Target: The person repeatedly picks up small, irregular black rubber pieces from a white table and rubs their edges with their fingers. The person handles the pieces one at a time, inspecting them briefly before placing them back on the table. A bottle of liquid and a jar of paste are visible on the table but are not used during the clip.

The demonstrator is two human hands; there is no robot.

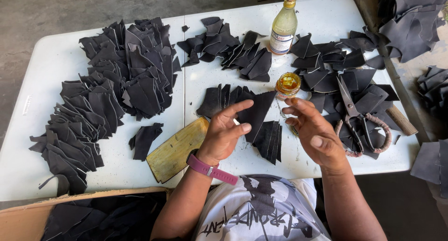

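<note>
My left hand (224, 133) hovers over the white table (60, 59), fingers spread, holding nothing; a purple band sits on its wrist. Just beyond its fingertips lies a fan of black leather pieces (247, 110). My right hand (312, 129) is raised beside it, fingers apart and empty, with what looks like yellowish glue on a fingertip. A small open jar of amber glue (288, 84) stands right behind that hand. A yellowed wooden board (177, 150) lies to the left of my left wrist.
A large heap of black cut pieces (107, 91) covers the table's left. A glass bottle of yellow liquid (283, 26) stands at the back. Big scissors (359, 122) rest on more pieces at right. A cardboard box of scraps (84, 217) sits at lower left.
</note>
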